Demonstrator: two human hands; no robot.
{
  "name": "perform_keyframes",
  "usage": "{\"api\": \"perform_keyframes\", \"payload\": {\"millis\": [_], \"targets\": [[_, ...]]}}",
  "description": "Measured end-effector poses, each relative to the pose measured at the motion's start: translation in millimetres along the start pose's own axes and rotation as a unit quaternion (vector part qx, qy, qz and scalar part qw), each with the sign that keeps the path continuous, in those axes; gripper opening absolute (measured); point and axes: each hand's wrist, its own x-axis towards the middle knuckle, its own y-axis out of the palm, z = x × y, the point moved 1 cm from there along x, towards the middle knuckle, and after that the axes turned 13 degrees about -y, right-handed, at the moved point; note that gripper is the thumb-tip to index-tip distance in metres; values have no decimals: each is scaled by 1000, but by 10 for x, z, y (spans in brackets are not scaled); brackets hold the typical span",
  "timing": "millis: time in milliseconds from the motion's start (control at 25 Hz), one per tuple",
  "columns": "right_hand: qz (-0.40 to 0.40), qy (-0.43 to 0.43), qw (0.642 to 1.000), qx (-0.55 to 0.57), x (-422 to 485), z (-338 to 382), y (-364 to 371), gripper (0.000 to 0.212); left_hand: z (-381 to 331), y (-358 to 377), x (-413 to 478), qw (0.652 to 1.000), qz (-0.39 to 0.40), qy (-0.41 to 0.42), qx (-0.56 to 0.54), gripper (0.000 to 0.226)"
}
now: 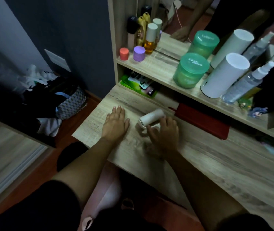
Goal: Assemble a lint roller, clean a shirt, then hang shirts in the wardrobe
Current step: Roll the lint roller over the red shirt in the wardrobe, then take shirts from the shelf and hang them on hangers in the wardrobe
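A white lint roller (152, 117) lies on its side on the wooden dressing table (216, 160), its roll pointing up and to the right. My right hand (163, 133) curls over the roller's handle end, fingers touching it. My left hand (115, 123) rests flat on the tabletop just left of the roller, palm down, fingers apart, holding nothing. A red case (203, 122) lies on the table right behind the roller. No shirt is clearly visible.
The shelf (158, 67) above the table holds a green jar (190, 70), a white cylinder (224, 75), a spray bottle (246, 80) and small bottles in front of a mirror. A basket of clothes (62, 99) stands on the floor at left.
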Motion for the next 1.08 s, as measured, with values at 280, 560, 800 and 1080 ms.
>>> {"api": "perform_keyframes", "payload": {"millis": [280, 560, 800, 1080], "targets": [[-103, -235, 963, 82, 970, 1480, -351, 24, 900, -1483, -10, 988, -150, -7, 28, 69], [-107, -414, 897, 116, 1941, 3994, -880, 32, 2785, -3465, -375, 941, -319, -100, 54, 75], [-159, -529, 825, 124, 2336, 6280, -1237, 40, 4524, -4938, -840, 880, -436, -110, 152, 65], [-269, -562, 769, 146, 2636, 8368, -1573, 37, 5993, -6247, -1358, 822, -512, -98, 231, 60]]}}
